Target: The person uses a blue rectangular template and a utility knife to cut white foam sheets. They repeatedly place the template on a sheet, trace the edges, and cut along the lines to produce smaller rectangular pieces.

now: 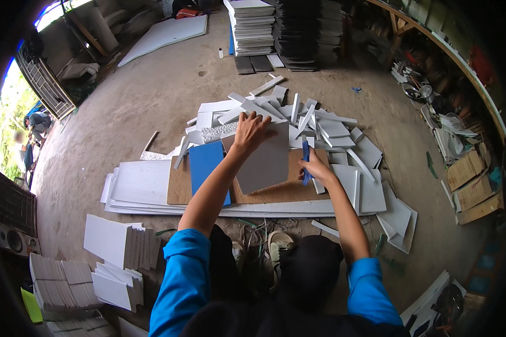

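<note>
My left hand grips the upper edge of a pale grey foam board panel, which is tilted up over a brown wooden board. In my right hand is a blue utility knife, held upright just right of the panel, its fingers closed around it. A flat blue panel lies on the brown board beside my left forearm. Beneath the brown board is a low stack of large white foam sheets. White offcut strips are heaped on the far side.
Stacked white panels stand at the near left, by a speaker. Tall piles of white sheets and black sheets stand at the back. Cardboard boxes line the right side. Another person is outside the doorway at left.
</note>
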The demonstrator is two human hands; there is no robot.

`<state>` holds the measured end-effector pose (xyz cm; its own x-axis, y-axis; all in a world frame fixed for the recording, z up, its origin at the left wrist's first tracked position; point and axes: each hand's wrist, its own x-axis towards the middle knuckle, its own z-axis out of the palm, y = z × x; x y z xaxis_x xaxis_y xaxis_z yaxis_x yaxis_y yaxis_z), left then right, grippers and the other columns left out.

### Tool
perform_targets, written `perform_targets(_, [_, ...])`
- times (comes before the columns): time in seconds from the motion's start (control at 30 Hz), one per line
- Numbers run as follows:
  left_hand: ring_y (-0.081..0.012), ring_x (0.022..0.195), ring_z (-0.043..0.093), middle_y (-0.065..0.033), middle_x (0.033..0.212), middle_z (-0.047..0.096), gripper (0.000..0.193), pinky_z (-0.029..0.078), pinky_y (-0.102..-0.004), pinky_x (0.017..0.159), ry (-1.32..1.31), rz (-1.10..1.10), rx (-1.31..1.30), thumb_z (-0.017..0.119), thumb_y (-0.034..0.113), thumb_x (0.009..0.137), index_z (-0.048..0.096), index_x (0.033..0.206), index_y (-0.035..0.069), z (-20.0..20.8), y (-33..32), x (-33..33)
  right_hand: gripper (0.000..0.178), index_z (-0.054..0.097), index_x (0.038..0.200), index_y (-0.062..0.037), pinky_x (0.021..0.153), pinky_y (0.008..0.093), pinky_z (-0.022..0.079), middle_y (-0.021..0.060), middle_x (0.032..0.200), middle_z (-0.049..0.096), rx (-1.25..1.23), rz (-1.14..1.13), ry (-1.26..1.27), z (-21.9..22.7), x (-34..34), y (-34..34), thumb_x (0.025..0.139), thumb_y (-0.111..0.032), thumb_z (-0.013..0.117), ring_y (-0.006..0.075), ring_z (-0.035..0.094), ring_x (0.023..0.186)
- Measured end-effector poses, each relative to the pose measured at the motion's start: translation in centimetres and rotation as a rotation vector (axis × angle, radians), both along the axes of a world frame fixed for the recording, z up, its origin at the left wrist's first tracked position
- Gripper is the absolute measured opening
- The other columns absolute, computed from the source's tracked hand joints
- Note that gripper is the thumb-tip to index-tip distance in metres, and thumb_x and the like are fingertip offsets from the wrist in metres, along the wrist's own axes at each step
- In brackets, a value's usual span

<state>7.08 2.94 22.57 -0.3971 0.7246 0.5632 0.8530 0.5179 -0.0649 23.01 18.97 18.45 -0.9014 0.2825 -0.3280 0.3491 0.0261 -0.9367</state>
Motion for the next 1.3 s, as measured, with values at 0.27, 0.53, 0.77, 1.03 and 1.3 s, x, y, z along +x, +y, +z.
perform_targets(0.27, [-0.0219,0.094,0.05,-0.0069,0.085,0.059,0.027,0.035,-0.0417,0.078,-0.084,-0.058,-0.063,0.051,0.03,0.081,0.05,0.099,0.01,0.0,0.4,1.3,0.021,0.044,0.108,-0.0048,0.041,0.0249,0.039,0.0027,0.066,0.051,0.279,-0.145,0.206,1.5,2.5,-2.3,0.088,-0.01,0.04,0.0071,0.048,0.047])
perform_targets(0.53, [-0.0257,0.065,0.06,-0.0083,0.072,0.058,0.015,0.046,-0.0367,0.055,-0.193,-0.112,0.089,0.046,0.021,0.083,0.049,0.088,0.007,-0.6,1.0,2.1,0.027,0.045,0.091,0.0031,0.06,0.0469,0.042,0.0267,0.077,0.055,0.849,-0.228,0.311,2.2,0.9,-5.8,0.09,-0.023,0.039,0.0424,0.053,0.072])
perform_targets(0.77, [-0.0288,0.065,0.059,-0.0097,0.078,0.059,0.016,0.047,-0.0387,0.053,-0.25,-0.066,0.076,0.048,0.019,0.081,0.052,0.09,0.006,-0.4,1.1,2.6,0.029,0.044,0.091,0.003,0.059,0.0483,0.045,0.0253,0.075,0.057,0.916,-0.208,0.238,3.2,0.8,-7.0,0.091,-0.024,0.034,0.0406,0.056,0.071])
perform_targets(1.03, [-0.0275,0.07,0.059,-0.0094,0.081,0.057,0.013,0.048,-0.0375,0.058,-0.23,-0.096,0.076,0.05,0.016,0.079,0.052,0.087,0.005,-0.3,1.2,2.7,0.03,0.041,0.093,0.0019,0.061,0.0499,0.045,0.0273,0.073,0.056,0.879,-0.135,0.061,4.2,0.6,-7.2,0.091,-0.027,0.03,0.0432,0.056,0.07])
perform_targets(1.3, [-0.0254,0.066,0.058,-0.0093,0.077,0.055,0.013,0.046,-0.0341,0.061,-0.161,-0.224,0.028,0.046,0.016,0.082,0.048,0.087,0.004,-1.0,0.7,2.1,0.029,0.04,0.09,0.0036,0.061,0.0501,0.046,0.0287,0.072,0.056,0.897,-0.126,0.101,4.2,-1.1,-6.9,0.091,-0.024,0.031,0.0441,0.056,0.071])
